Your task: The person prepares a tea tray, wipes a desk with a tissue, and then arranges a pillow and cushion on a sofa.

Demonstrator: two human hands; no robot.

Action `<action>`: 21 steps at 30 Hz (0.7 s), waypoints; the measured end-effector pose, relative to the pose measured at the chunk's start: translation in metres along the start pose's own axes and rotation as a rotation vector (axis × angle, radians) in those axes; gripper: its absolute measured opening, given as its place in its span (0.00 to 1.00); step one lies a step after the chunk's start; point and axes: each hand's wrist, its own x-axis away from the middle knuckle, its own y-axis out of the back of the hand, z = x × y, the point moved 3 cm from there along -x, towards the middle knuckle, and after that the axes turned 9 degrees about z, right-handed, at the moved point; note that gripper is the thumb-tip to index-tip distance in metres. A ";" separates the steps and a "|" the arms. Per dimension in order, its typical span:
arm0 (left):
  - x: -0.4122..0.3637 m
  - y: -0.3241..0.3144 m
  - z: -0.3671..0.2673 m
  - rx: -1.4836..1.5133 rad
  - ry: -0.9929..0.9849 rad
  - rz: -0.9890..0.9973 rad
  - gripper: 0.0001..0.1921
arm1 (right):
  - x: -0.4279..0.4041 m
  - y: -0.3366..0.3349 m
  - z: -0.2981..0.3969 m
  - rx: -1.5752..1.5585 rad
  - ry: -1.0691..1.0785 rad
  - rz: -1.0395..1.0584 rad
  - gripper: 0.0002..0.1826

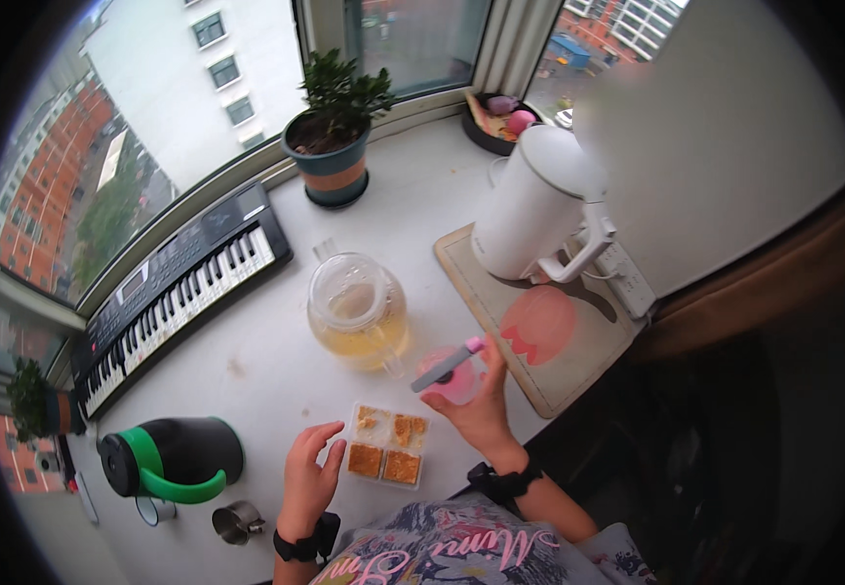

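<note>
My right hand (479, 409) has its thumb and fingers around a small pink translucent cup (453, 380) with a grey-and-pink strap or handle (443, 368) across its top. My left hand (311, 468), fingers apart and holding nothing, is at the left side of a clear plastic tray (387, 485). Square pieces of brown cake or pastry (402, 466) lie in the tray's lower compartments, with broken pieces in the upper ones. Beyond the tray stands a lidded glass teapot (356, 314) of pale yellow liquid.
At the left are a black-and-green thermal jug (195, 450), a metal cup (234, 523), a white mug (155, 510) and an electronic keyboard (181, 292). A potted plant (333, 172) stands by the window. A white electric kettle (528, 208) rests on a beige mat (565, 380), beside a power strip (627, 278).
</note>
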 end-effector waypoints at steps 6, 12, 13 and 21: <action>0.003 0.001 0.003 0.047 0.016 -0.029 0.11 | -0.003 -0.001 -0.009 -0.123 -0.035 -0.006 0.40; -0.005 0.004 -0.005 0.070 0.002 -0.034 0.12 | -0.042 0.018 0.005 -0.345 0.146 0.107 0.35; -0.007 0.003 -0.008 0.069 -0.019 -0.023 0.12 | -0.058 0.022 -0.001 -0.290 0.176 0.066 0.35; -0.001 0.007 -0.003 -0.001 -0.037 -0.026 0.12 | -0.152 0.003 -0.035 -0.254 0.253 0.183 0.34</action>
